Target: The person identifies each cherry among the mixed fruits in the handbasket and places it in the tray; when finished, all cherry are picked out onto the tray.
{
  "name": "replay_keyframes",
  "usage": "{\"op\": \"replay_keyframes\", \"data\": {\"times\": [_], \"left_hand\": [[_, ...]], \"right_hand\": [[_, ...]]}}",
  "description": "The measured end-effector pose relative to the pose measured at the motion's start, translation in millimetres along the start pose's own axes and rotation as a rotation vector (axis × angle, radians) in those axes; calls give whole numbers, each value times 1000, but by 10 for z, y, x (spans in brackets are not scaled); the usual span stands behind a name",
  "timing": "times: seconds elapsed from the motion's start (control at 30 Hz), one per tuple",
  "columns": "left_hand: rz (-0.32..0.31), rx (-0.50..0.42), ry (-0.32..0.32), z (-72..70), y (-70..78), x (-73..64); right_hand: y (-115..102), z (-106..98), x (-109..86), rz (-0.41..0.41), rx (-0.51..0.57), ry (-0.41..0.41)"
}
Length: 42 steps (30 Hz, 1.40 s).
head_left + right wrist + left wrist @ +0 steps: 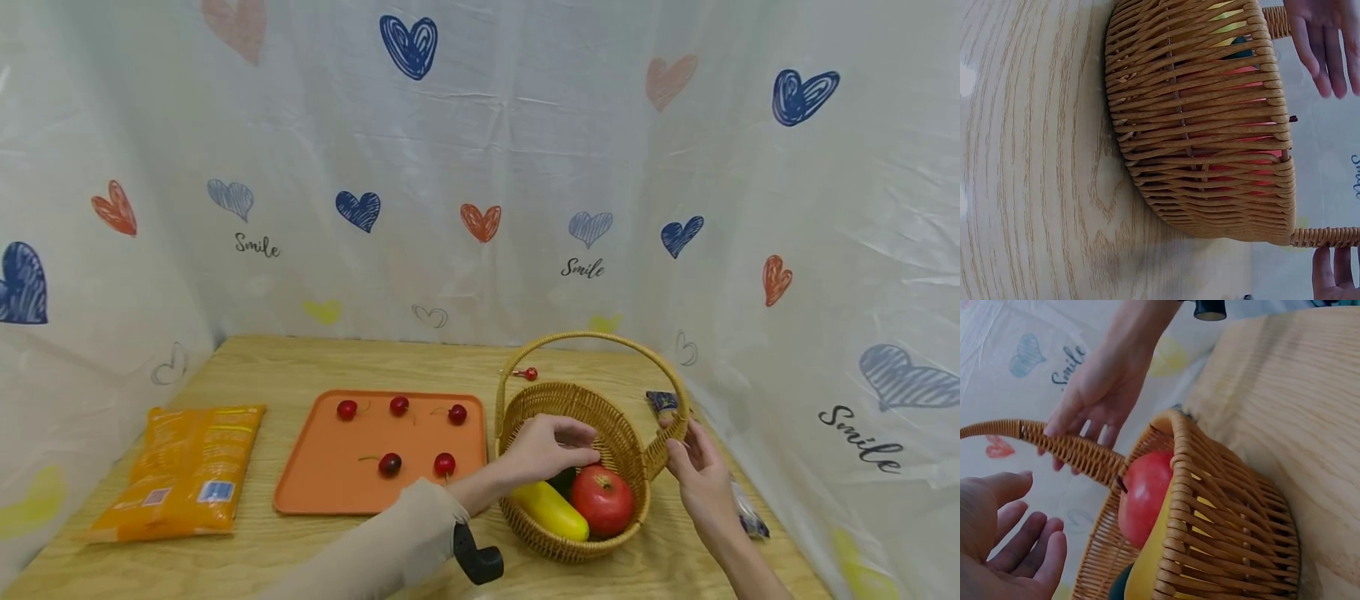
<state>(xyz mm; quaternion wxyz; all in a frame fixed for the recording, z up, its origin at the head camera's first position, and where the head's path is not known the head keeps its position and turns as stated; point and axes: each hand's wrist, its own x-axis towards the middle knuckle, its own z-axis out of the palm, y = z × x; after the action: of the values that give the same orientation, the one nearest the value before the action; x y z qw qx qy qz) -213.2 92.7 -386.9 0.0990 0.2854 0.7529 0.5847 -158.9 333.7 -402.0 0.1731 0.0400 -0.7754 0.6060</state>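
Observation:
A woven wicker basket (570, 550) with a tall arched handle (592, 335) stands on the table. In it lie a red apple (602, 501), a long yellow fruit (551, 510) and a dark green one, mostly hidden. My right hand (703, 479) grips the foot of the handle on the right side, thumb in front and fingers behind. Over the basket's opening is my left hand (551, 450), its fingers loosely bent and holding nothing. The left wrist view shows this left hand (1016, 544) beside the handle, apart from the apple (1146, 494).
Left of the basket, an orange tray (322, 492) bears several cherries with stems. An orange snack bag (191, 467) lies at the far left. A small red item (531, 373) lies behind the basket. A dark-and-silver packet (750, 510) is partly hidden by the right hand.

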Motion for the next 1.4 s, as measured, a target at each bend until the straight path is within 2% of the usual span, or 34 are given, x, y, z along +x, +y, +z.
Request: {"op": "replay_keyframes", "data": {"times": [0.27, 0.5, 0.67, 0.83, 1.03, 1.13, 1.27, 1.4], "left_hand": [[-23, 54, 40, 156, 0, 328], [-117, 114, 105, 274, -45, 612], [-190, 74, 188, 330, -86, 758], [-260, 52, 244, 384, -164, 807], [-267, 89, 255, 407, -250, 818], [-307, 120, 245, 420, -262, 814], [-358, 235, 201, 448, -261, 816], [-355, 401, 129, 487, -263, 821]], "right_hand": [[-3, 7, 4, -3, 0, -5], [7, -10, 15, -28, -12, -3], [8, -21, 24, 5, -31, -1], [-4, -7, 20, 48, -62, 8], [15, 11, 15, -22, -18, 6], [19, 8, 17, -34, -22, 5], [20, 4, 20, -30, -35, 15], [14, 3, 17, -24, -40, 19]]}}
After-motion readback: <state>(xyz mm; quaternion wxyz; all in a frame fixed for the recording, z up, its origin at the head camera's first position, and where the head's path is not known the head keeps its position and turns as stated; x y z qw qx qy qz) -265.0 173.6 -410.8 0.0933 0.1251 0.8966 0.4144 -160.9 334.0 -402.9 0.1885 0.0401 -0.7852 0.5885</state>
